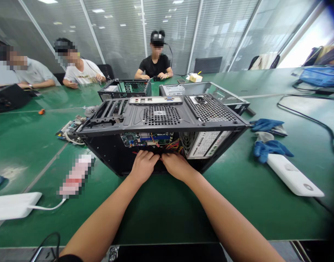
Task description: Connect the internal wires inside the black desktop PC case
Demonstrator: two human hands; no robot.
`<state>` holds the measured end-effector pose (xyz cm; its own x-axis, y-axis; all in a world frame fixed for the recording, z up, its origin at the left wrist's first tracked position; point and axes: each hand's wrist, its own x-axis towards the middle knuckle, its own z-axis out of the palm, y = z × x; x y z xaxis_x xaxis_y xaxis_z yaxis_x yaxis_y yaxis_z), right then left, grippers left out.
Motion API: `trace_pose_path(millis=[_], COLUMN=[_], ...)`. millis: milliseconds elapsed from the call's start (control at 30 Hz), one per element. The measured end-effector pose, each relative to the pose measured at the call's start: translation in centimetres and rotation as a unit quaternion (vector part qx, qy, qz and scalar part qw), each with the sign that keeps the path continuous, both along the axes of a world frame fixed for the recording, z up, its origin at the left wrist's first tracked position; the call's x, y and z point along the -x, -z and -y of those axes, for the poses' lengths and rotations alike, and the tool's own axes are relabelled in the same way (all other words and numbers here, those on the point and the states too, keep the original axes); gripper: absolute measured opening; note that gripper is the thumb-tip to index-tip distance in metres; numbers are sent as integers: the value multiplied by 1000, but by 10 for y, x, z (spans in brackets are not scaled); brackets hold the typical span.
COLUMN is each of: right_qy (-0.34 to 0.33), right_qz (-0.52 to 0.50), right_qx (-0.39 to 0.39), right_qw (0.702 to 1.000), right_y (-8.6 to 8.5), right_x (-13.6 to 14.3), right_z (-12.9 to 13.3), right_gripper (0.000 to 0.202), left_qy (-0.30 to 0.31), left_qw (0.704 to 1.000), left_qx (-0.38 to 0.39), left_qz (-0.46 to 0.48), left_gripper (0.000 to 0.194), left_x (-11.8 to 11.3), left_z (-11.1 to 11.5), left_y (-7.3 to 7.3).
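Note:
A black computer case (109, 149) stands on the green table, its open side facing me. Inside it show a green motherboard (134, 139), a power supply (207, 145) with a white label, and red and yellow wires (174, 145). My left hand (145, 163) reaches into the lower part of the case, its fingers curled. Beside it, nearly touching, is my right hand (175, 164), also curled, just below the wires. Both sets of fingertips are hidden in the dark interior, and I cannot make out what they hold.
Behind stand two more open cases (128, 87). Loose boards (71, 129) lie left, near a blurred pink item (75, 176) and white power bank (15, 205). On the right are blue gloves (270, 145), a white device (295, 174) and cables. Several people sit across the table.

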<state>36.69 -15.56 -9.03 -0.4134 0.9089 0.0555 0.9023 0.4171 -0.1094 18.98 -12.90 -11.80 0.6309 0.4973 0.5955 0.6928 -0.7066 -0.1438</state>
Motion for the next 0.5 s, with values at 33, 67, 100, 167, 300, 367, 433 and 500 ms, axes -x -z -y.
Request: trace_pose_path(millis=[33, 67, 100, 167, 300, 367, 433, 500], right_qy=[2, 4, 6, 9, 9, 11, 12, 10], right_qz=[3, 6, 8, 9, -1, -4, -10, -15], right_qx=[7, 13, 18, 23, 8, -5, -13, -20], right_qw=[1000, 1000, 1000, 1000, 1000, 1000, 1000, 1000], right_y=[-1, -2, -3, -2, 3, 7, 10, 12], right_x=[0, 0, -1, -2, -3, -3, -3, -3], right_z=[0, 0, 1, 1, 1, 0, 0, 1], right_gripper=[29, 29, 29, 30, 27, 27, 27, 27], left_qy=[2, 5, 8, 14, 13, 8, 4, 4], left_qw=[1000, 1000, 1000, 1000, 1000, 1000, 1000, 1000], left_qx=[3, 6, 8, 13, 10, 10, 12, 12], left_qz=[-3, -5, -7, -7, -2, 3, 9, 15], left_gripper=[20, 21, 21, 20, 19, 19, 18, 19], left_x=[0, 0, 0, 0, 0, -1, -1, -1], left_z=[0, -1, -1, -1, 0, 1, 2, 3], left_y=[0, 0, 0, 0, -1, -2, -2, -2])
